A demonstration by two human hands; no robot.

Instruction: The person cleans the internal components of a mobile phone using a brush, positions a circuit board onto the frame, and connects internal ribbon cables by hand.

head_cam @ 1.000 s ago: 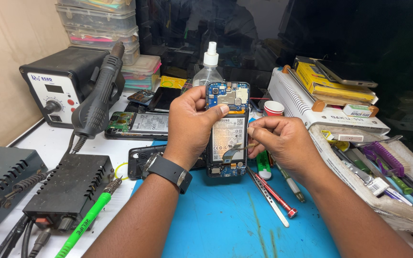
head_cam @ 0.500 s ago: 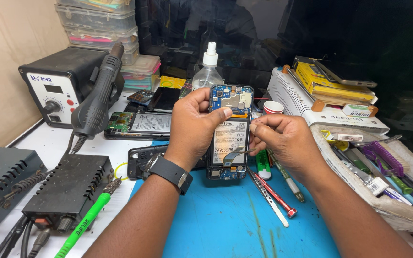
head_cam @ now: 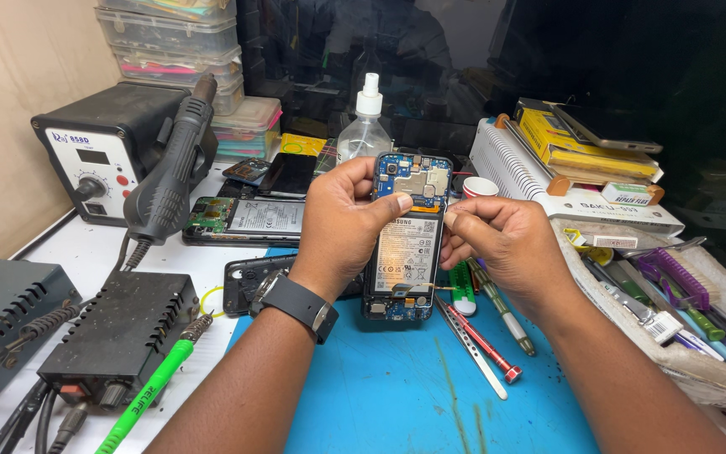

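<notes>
Opened phone (head_cam: 407, 240) raised slightly versus earlier frame, long axis upright, camera end up. Left hand (head_cam: 342, 223) fingers clamped on phone; right hand (head_cam: 502, 244) fingertips pinching right edge.

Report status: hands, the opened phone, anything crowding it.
Left hand grips opened phone upright, thumb across its upper part. Right hand pinches its right edge. Phone held above blue mat; screwdrivers lie below, spray bottle behind.

Opened phone (head_cam: 407, 244) above mat (head_cam: 397, 395), bottle (head_cam: 365, 126) behind.
</notes>
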